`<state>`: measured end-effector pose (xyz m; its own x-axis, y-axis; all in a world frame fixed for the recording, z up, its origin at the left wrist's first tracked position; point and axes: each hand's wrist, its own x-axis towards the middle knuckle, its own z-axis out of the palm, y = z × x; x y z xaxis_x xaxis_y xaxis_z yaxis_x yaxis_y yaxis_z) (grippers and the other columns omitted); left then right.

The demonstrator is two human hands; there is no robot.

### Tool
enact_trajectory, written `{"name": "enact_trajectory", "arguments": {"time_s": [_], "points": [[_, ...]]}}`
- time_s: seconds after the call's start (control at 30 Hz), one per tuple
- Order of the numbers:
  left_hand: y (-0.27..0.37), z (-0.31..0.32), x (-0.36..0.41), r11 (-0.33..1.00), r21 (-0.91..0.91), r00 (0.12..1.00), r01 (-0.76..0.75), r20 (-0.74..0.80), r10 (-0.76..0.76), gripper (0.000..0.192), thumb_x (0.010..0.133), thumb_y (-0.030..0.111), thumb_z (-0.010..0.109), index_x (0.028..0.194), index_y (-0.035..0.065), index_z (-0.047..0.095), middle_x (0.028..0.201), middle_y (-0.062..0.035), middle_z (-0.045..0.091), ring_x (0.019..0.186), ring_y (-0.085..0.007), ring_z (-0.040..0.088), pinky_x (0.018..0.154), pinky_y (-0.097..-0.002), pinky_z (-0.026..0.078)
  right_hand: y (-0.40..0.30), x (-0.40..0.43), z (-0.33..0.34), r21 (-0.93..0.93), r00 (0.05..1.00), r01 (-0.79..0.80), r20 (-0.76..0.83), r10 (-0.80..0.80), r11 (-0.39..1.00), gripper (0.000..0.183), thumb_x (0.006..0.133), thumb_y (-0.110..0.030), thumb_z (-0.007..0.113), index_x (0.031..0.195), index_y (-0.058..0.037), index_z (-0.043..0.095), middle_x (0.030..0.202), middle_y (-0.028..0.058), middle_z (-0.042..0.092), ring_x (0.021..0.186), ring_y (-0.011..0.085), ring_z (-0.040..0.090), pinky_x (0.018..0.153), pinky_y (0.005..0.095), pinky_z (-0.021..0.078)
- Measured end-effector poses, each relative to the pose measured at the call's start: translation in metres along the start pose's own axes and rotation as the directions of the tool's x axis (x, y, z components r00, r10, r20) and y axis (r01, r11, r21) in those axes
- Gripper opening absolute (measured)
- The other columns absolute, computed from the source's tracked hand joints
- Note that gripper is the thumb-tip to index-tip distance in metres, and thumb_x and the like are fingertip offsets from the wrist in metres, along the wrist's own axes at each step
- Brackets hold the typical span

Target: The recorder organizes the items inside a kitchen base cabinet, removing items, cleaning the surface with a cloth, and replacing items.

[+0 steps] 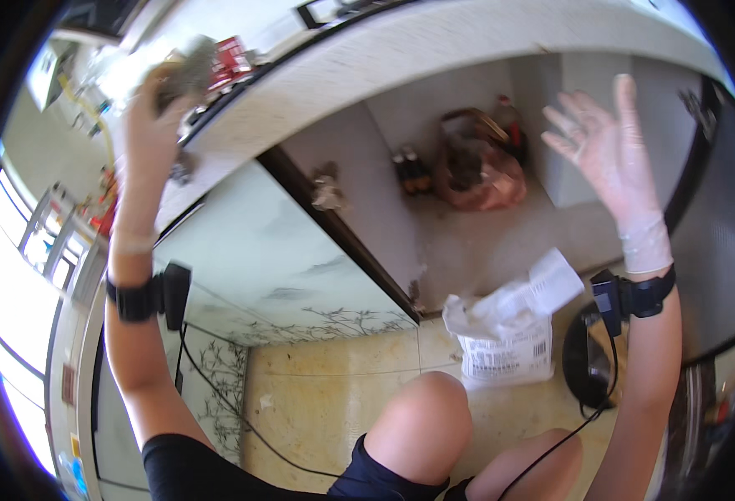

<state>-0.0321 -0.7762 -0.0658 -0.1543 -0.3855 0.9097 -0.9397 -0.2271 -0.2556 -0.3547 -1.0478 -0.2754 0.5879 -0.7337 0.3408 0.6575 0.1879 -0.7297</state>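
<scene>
In a translucent disposable glove, my left hand [154, 125] is raised at the counter edge, its fingers around a blurred greyish object [193, 70] that I cannot identify. My right hand [611, 147], gloved the same way, is held up with fingers spread and nothing in it, before the right side of an open cabinet [398, 250]. Inside the cabinet sits a reddish plastic bag [483, 185], with small dark bottles [412, 170] beside it and a red-capped bottle [510, 122] behind. Below, a white printed bag [508, 351] with a crumpled, folded top stands on the tiled floor.
A cabinet door [292, 257] with a bamboo pattern stands swung out on the left. Above runs the pale countertop edge [367, 94], with a red packet [229, 59] on it. A black round container [586, 360] is on the floor at right. Cables [242, 413] trail from both wrist straps.
</scene>
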Motion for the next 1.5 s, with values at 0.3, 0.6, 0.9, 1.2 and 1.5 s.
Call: {"name": "enact_trajectory", "arguments": {"time_s": [0.3, 0.6, 0.9, 1.2, 1.5], "points": [[0.236, 0.104, -0.109, 0.739, -0.571, 0.815, 0.357, 0.577, 0.052, 0.041, 0.075, 0.006, 0.065, 0.116, 0.0055, 0.059, 0.107, -0.0145, 0.063, 0.096, -0.0268, 0.062, 0.087, -0.0316, 0.047, 0.079, -0.066, -0.036, 0.082, 0.927, -0.318, 0.235, 0.292, 0.945, 0.083, 0.085, -0.061, 0.047, 0.14, -0.0028, 0.026, 0.139, 0.0156, 0.036, 0.125, 0.0295, 0.04, 0.103, 0.0462, 0.0329], [0.356, 0.247, -0.143, -0.175, -0.515, 0.544, 0.839, 0.805, 0.238, 0.047, 0.081, 0.003, 0.061, 0.125, -0.004, 0.045, 0.105, -0.0082, 0.06, 0.091, -0.0157, 0.059, 0.078, -0.0266, 0.049, 0.067, -0.068, -0.088, 0.148, 0.899, 0.144, -0.432, -0.067, 0.978, 0.026, 0.087, -0.026, 0.061, 0.105, -0.0073, 0.057, 0.095, 0.0065, 0.063, 0.081, 0.0152, 0.061, 0.071, 0.0282, 0.0505], [0.354, 0.264, -0.176, -0.132, -0.377, 0.4, 0.917, 0.87, 0.289, 0.029, 0.083, 0.017, 0.067, 0.105, 0.0004, 0.058, 0.09, -0.0023, 0.063, 0.076, -0.0098, 0.059, 0.072, -0.023, 0.046, 0.09, -0.078, -0.146, -0.655, 0.88, -0.031, -0.376, -0.29, 0.755, 0.044, 0.092, -0.037, 0.053, 0.096, 0.005, 0.063, 0.082, 0.0081, 0.065, 0.076, 0.0115, 0.057, 0.072, 0.0313, 0.0473], [0.357, 0.269, -0.181, -0.017, -0.41, 0.404, 0.912, 0.892, 0.202, 0.056, 0.074, 0.007, 0.074, 0.12, -0.0037, 0.042, 0.096, -0.0083, 0.06, 0.082, -0.0145, 0.059, 0.073, -0.025, 0.049, 0.087, -0.076, -0.153, -0.634, 0.715, -0.042, -0.559, -0.42, 0.772, 0.047, 0.091, -0.04, 0.054, 0.101, 0.0049, 0.061, 0.085, 0.007, 0.063, 0.077, 0.0123, 0.051, 0.073, 0.0279, 0.043], [0.348, 0.287, -0.197, -0.207, -0.352, 0.371, 0.913, 0.927, 0.057, 0.029, 0.079, 0.014, 0.072, 0.101, -0.0019, 0.062, 0.081, -0.0003, 0.061, 0.069, -0.0083, 0.052, 0.061, -0.0232, 0.043, 0.076, -0.085, -0.154, -0.454, 0.724, -0.064, -0.634, -0.271, 0.889, 0.031, 0.087, -0.033, 0.062, 0.099, -0.0041, 0.062, 0.083, -0.0006, 0.057, 0.078, 0.007, 0.048, 0.074, 0.0221, 0.0401]]}}
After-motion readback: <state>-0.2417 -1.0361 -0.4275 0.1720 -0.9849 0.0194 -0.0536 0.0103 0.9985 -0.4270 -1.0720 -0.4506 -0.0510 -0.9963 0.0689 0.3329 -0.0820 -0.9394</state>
